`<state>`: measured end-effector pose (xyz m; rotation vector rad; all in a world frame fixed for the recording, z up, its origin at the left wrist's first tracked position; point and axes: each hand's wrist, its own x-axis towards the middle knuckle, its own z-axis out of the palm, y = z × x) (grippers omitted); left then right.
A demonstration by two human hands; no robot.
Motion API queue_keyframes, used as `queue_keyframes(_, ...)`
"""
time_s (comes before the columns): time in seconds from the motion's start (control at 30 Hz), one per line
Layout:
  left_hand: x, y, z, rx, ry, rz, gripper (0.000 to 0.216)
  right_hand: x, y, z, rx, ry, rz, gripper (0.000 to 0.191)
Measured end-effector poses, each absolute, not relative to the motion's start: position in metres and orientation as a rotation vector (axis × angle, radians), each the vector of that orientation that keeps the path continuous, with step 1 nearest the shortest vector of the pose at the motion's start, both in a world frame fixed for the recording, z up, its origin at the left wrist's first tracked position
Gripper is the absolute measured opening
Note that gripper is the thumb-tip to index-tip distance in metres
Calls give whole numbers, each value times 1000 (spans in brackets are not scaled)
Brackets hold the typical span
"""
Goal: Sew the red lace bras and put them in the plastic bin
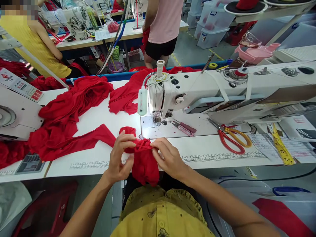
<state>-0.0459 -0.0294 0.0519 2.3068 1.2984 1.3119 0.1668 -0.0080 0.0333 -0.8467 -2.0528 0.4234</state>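
Note:
Both of my hands grip a piece of red fabric at the front edge of the white sewing table. My left hand pinches the cloth's left side with fingers curled. On the right side, my right hand pinches the folded top edge. The cloth hangs down over the table edge toward my lap. Just behind my hands stands the white sewing machine, its needle area a short way beyond the cloth.
Piles of red fabric cover the table's left and back. Red-and-yellow scissors, pink snips and a yellow tape measure lie to the right. Two people work at tables behind. Plastic bins stand at the back right.

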Motion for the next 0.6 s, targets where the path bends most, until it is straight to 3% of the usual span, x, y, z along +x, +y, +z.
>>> queue_keyframes(0.2, -36, -25, 53, 2536, 1289, 1221, 45, 168, -10, 43, -951, -2034, 628, 15)
queue_keyframes(0.37, -37, -11, 54, 2494, 1244, 1164, 32, 169, -11, 48, -1015, -1950, 843, 12)
queue_keyframes(0.6, -36, -18, 57, 2275, 1234, 1138, 11, 174, -8, 54, -951, -2048, 737, 25)
